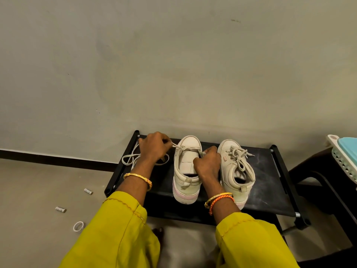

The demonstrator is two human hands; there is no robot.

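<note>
Two off-white sneakers stand side by side on a black shoe rack (268, 182), toes toward the wall. The left sneaker (186, 171) has a beige lace (188, 149) running only through its front eyelets. My left hand (154, 147) pinches one end of that lace and holds it out to the left; the slack lies looped (129, 158) on the rack. My right hand (209, 161) grips the other lace end at the shoe's right eyelets. The right sneaker (236, 171) is fully laced and tied in a bow.
The rack stands against a grey wall. On the floor at left lie two small grey cylinders (88, 191) (60, 209) and a white ring (78, 226). A dark chair (316, 171) and a white and teal basket (345, 157) sit to the right.
</note>
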